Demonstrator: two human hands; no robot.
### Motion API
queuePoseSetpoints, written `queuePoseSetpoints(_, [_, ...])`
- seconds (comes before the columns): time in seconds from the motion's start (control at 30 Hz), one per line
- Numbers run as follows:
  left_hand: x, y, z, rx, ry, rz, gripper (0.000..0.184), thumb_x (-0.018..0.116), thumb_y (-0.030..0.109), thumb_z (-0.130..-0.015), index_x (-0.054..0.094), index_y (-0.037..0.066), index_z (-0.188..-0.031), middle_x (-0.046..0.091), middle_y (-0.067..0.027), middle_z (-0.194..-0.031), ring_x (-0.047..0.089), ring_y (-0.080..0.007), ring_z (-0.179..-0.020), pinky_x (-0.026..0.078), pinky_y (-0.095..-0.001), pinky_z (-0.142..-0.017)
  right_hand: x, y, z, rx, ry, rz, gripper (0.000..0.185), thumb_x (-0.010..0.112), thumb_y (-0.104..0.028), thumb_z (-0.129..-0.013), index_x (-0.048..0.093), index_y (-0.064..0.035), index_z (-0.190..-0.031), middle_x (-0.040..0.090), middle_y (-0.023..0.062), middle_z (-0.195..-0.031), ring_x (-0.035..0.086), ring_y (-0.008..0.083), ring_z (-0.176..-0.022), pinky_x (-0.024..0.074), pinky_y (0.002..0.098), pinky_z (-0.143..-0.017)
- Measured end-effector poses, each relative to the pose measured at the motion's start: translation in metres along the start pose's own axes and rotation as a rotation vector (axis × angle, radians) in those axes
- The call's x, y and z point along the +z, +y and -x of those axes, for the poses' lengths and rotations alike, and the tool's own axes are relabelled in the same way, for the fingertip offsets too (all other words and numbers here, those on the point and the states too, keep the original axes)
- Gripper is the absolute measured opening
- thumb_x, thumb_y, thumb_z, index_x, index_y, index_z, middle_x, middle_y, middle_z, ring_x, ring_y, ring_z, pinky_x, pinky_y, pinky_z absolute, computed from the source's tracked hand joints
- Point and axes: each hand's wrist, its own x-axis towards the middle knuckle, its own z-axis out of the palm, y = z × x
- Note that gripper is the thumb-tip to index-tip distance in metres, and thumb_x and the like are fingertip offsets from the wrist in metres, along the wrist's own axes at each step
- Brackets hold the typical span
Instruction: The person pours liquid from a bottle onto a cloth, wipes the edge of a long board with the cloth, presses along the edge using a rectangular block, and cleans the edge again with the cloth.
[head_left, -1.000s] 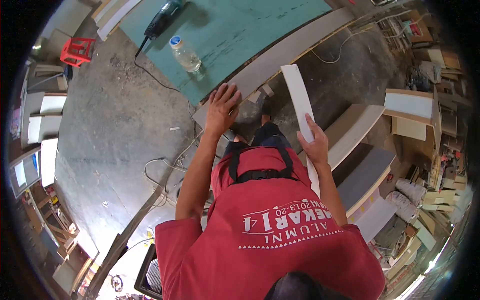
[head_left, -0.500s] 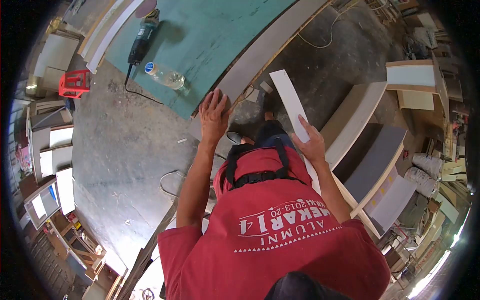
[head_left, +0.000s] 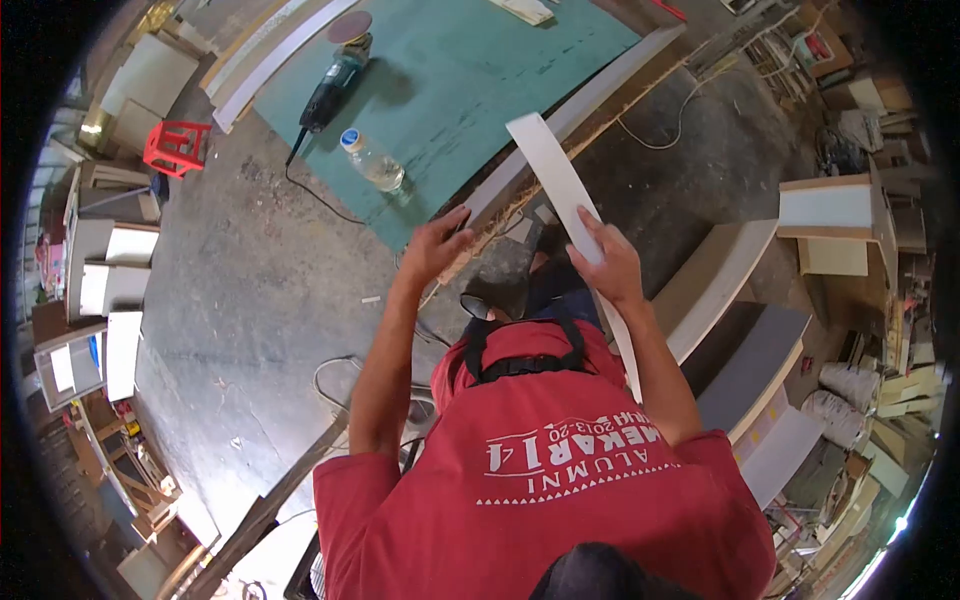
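A long white strip of board [head_left: 550, 165] is in my right hand [head_left: 608, 258], with fingers and thumb closed around its middle. The strip slants up across the table edge, and its lower part runs down beside my right forearm. My left hand [head_left: 437, 247] is at the near end of a grey strip [head_left: 495, 190] along the table's edge. Its fingers and thumb are apart; whether they touch the grey strip is hard to see. Beyond that hand, a clear plastic bottle [head_left: 375, 165] with a blue cap stands on the green tabletop [head_left: 450, 100].
A corded power sander [head_left: 337, 85] lies on the tabletop, its cable trailing to the floor. At the left is a red plastic stool [head_left: 177, 148]. Long board panels [head_left: 715, 275] stand close on my right. A cord [head_left: 665, 140] lies on the floor beyond the table.
My left hand has lifted from lying flat on the grey strip, its fingers now turned to the right. My right hand has raised the white strip, which now overlaps the table edge. The view has shifted.
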Motion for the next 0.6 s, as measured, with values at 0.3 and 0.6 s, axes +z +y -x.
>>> queuePoseSetpoints(0.3, [0.022,0.023,0.019,0.085,0.157,-0.249,0.045,0.077,0.018,-0.092,0.069,0.004,-0.134,0.064,-0.0194,-0.143,0.06,-0.0373,-0.134,0.047,-0.0447,-0.112,0.009,0.051,-0.091,-0.102,0.169,-0.034,0.067,0.078,-0.036,-0.089,0.056,-0.0275,-0.152,0.07,0.0195,-0.109,0.069,0.0412,-0.099,0.0562,0.0471,-0.086])
queuePoseSetpoints(0.6, [0.071,0.036,-0.048,0.147,0.277,-0.593,0.054,0.073,0.016,-0.088,0.062,0.005,-0.14,0.056,-0.0162,-0.152,0.05,-0.0395,-0.142,0.038,-0.0528,-0.117,0.027,0.109,-0.112,0.098,0.084,-0.054,0.072,0.08,-0.032,-0.087,0.053,-0.0253,-0.154,0.071,0.0211,-0.108,0.069,0.0419,-0.097,0.0566,0.0477,-0.085])
